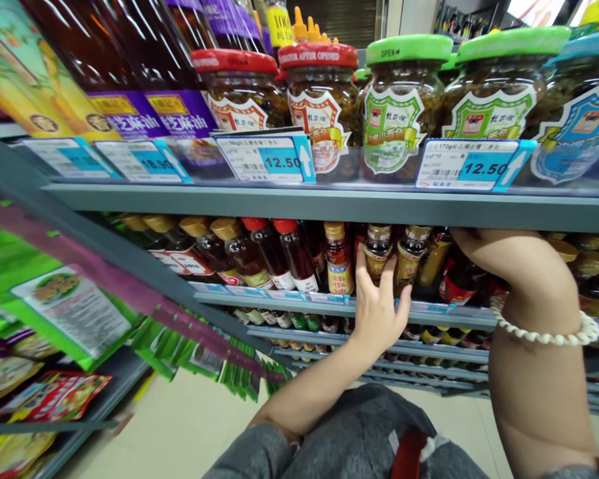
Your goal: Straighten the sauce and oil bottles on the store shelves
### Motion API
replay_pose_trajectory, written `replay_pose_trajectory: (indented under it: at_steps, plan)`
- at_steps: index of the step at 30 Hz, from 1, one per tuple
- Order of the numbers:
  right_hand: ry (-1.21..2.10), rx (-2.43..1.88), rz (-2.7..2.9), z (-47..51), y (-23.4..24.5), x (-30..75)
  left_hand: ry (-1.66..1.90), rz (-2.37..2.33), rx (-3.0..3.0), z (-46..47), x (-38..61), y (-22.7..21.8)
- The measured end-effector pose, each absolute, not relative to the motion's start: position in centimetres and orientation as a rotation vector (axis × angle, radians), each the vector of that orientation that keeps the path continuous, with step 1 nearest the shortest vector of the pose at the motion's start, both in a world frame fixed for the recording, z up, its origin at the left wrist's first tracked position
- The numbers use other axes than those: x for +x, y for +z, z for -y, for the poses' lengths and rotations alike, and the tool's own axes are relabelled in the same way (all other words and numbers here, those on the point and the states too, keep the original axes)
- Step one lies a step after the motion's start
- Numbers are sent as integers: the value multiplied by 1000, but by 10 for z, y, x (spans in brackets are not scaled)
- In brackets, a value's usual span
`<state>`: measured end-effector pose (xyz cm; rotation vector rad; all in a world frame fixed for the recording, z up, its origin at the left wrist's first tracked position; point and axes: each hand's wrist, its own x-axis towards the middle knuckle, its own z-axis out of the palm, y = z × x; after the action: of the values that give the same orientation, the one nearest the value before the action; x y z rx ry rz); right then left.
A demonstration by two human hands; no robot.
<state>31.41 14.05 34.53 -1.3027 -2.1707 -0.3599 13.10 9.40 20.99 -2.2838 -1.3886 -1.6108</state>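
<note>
My left hand is at the front of the middle shelf, fingers spread. Two of its fingers rest against a small gold-capped sauce bottle, one on either side of the front. The thumb sticks up below a similar gold-labelled bottle, apart from the first. To the left stands a bottle with a yellow-and-blue label. My right hand reaches deep under the upper shelf among the bottles; its fingers are hidden, and what it touches cannot be seen. A pale beaded bracelet circles the right forearm.
Above, the grey shelf edge carries price tags and jars with red, green and blue lids. Red-capped bottles stand left on the middle shelf. Green packets hang at left. More bottle shelves lie below.
</note>
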Motion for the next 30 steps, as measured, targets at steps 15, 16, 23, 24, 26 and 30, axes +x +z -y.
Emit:
replay_pose_trajectory:
  at_steps: [15, 16, 23, 24, 26, 30]
  plan:
    - [-406, -1544, 2026, -143, 324, 327, -1456, 1555, -2159, -97, 144, 210]
    - [-367, -1548, 2066, -141, 325, 329, -1449, 1564, -2157, -96, 145, 210]
    - [-67, -1419, 2258, -120, 344, 345, -1439, 1556, -2161, -99, 146, 208]
    - [-38, -1352, 2298, -119, 346, 347, -1456, 1543, -2162, -100, 146, 207]
    - [34, -1259, 2345, -117, 347, 352, -1504, 1502, -2168, -103, 144, 206]
    - [83, -1337, 2227, -110, 339, 348, -1603, 1415, -2192, -108, 140, 204]
